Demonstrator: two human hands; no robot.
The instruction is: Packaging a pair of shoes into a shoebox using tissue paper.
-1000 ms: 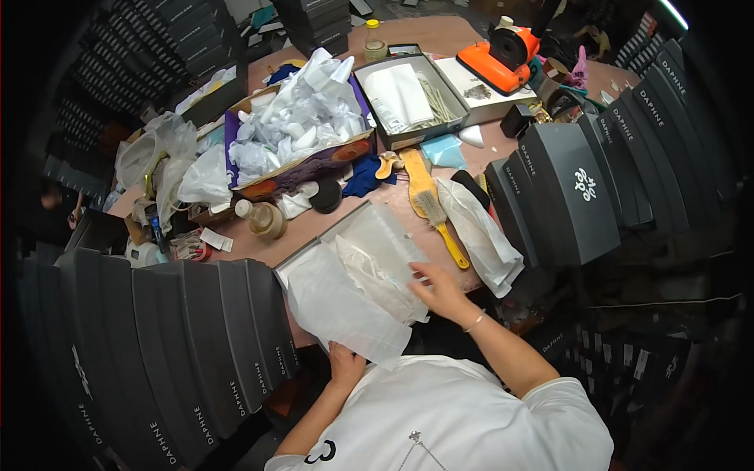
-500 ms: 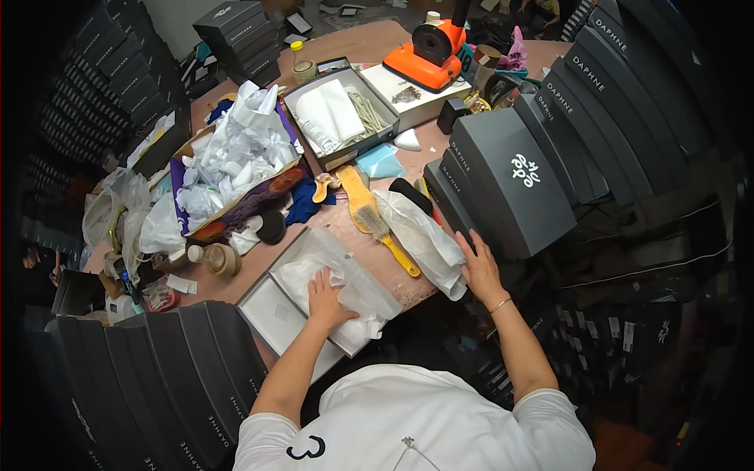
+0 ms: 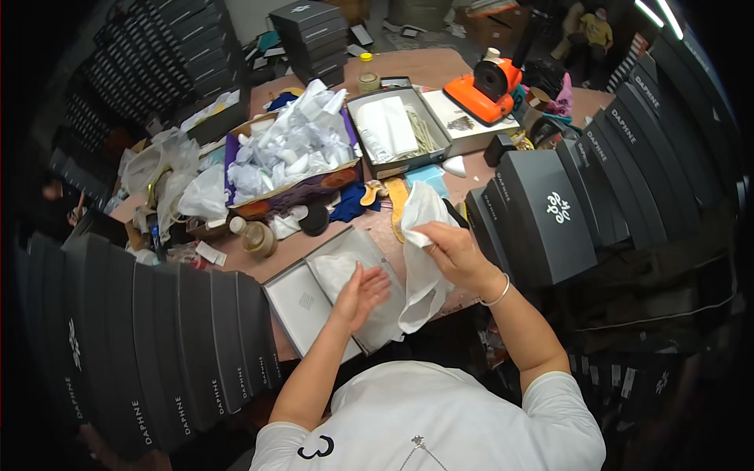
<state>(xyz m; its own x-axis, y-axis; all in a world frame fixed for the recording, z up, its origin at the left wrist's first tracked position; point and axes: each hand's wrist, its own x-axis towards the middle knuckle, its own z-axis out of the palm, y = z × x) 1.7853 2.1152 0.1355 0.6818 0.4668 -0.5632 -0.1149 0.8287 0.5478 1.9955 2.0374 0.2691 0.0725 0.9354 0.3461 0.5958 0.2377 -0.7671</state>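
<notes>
My right hand (image 3: 459,253) is raised over the table's front part, thumb and fingers closed on the top edge of a thin white cloth bag (image 3: 424,292). The bag hangs down from the pinch in loose folds. Above an open grey shoebox (image 3: 289,308), my left hand (image 3: 363,297) has its fingers stretched out and the palm turned inward, holding nothing. White tissue paper (image 3: 334,271) lies inside the box's right part; what it covers is hidden. Behind the bag, part of a yellow insole-shaped piece (image 3: 397,196) shows.
Stacked dark shoeboxes stand at my left (image 3: 169,330) and right (image 3: 542,212). Farther back are a purple carton (image 3: 294,184) of crumpled white wrapping, a box (image 3: 404,157) with paper and sticks, and an orange machine (image 3: 483,94). A bottle (image 3: 255,238) stands left of the open shoebox.
My right hand has taken hold of the white bag and lifted it leftward off the table. My left hand has risen from the tissue. The view has shifted, so the table sits farther right.
</notes>
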